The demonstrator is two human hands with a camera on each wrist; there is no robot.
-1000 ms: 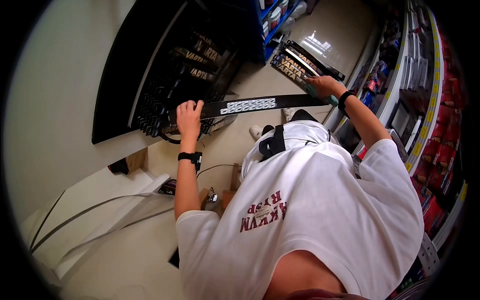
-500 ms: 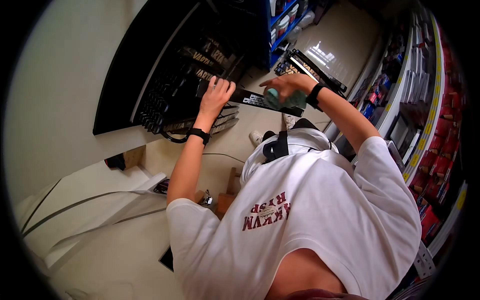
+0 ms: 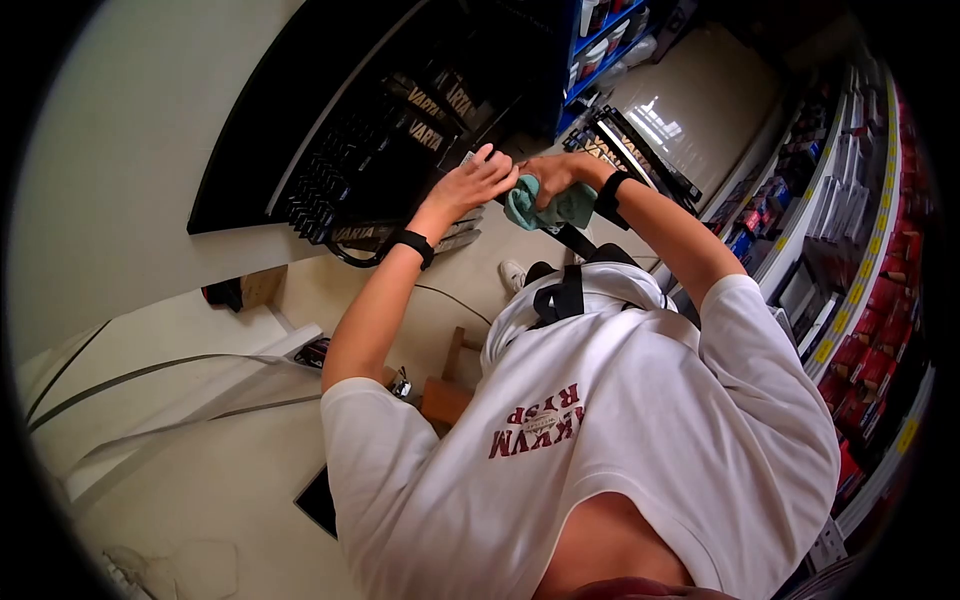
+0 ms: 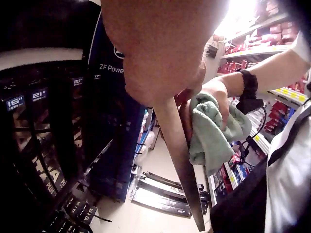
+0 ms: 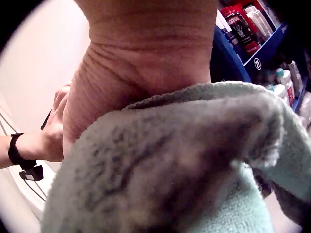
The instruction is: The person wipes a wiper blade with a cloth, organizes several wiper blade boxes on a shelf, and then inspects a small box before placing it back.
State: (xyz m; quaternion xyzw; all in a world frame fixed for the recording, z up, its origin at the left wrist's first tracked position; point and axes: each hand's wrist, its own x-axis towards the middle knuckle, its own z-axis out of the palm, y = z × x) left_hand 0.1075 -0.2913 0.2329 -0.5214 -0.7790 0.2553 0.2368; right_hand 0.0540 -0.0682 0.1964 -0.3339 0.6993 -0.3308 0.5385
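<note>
My left hand [image 3: 468,188] grips one end of a long, narrow, dark wiper blade package [image 4: 179,150]. In the left wrist view the package runs down and away from that hand, edge towards the camera. Close beside it, my right hand [image 3: 553,176] holds a bunched green cloth [image 3: 545,208] over the package, fingers near the left hand's. A grey-smudged face of the cloth fills much of the right wrist view and hides the right fingers there. Below the cloth in the head view, a short dark stretch of the package shows.
To the left stands a black display rack [image 3: 345,150] with VARTA packages. More long packages [image 3: 640,150] lie on the floor ahead, near a blue shelf [image 3: 600,65] of bottles. Stocked shelves with red boxes [image 3: 870,360] line the right. A wooden stool [image 3: 448,395] stands below.
The right hand has slid the cloth leftward along the package to beside the left hand. The left hand has moved up and right, and the package has swung to point more towards the body.
</note>
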